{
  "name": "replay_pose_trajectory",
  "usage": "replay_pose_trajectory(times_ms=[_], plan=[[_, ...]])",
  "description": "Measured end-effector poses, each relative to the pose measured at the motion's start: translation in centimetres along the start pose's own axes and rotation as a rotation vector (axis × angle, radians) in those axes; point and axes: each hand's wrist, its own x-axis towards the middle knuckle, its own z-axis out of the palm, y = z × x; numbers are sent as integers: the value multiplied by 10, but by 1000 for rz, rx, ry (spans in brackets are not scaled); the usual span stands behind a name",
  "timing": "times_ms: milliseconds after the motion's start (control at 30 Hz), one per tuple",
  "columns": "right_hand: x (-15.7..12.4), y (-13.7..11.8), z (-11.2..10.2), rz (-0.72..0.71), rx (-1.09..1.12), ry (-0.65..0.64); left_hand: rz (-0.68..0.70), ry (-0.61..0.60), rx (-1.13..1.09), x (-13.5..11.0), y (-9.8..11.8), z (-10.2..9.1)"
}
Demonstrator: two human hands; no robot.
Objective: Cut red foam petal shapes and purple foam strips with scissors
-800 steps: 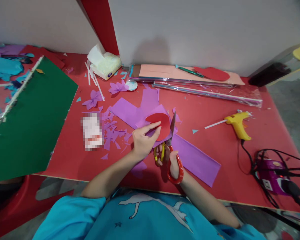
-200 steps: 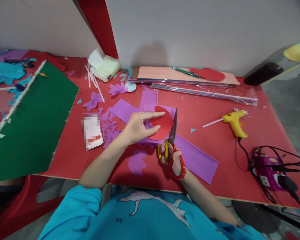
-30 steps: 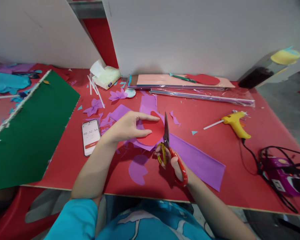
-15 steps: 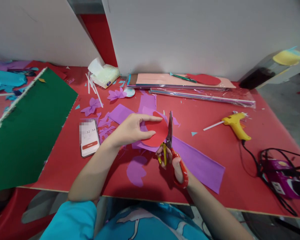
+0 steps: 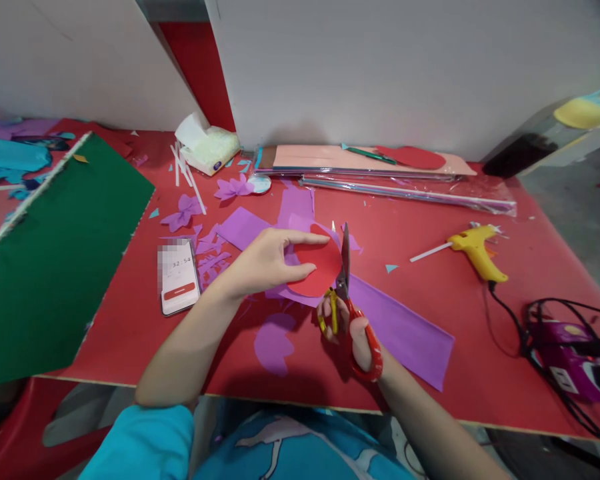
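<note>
My left hand (image 5: 275,260) pinches a red paper disc (image 5: 323,265) between thumb and fingers, with purple paper showing beneath and around the disc. At the disc's right edge are the scissors (image 5: 344,280), one handle red and one yellow, held in my right hand (image 5: 357,337). Their blades point away from me. A long purple paper strip (image 5: 405,330) runs out to the right under my right hand. Nearer me lies a notched purple paper circle (image 5: 274,343). Purple scraps (image 5: 213,260) are scattered left of my left hand.
A phone (image 5: 179,277) lies at the left, near a green board (image 5: 65,260). Purple paper flowers (image 5: 183,213), white sticks (image 5: 193,180) and a tissue pack (image 5: 207,147) are behind. To the right are a yellow glue gun (image 5: 480,252), a corded purple device (image 5: 565,357) and a bottle (image 5: 550,137).
Both hands, the red disc and the scissors appear slightly further right, and the view itself has shifted a little. The scissors stay at the disc's right edge.
</note>
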Motion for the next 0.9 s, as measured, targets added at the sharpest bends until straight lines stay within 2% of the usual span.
replay_pose_trajectory(times_ms=[233, 900], plan=[[0, -1, 2, 6, 35, 0, 22, 6, -10, 0, 0, 2], [-1, 4, 0, 59, 33, 22, -40, -42, 33, 4, -4, -1]])
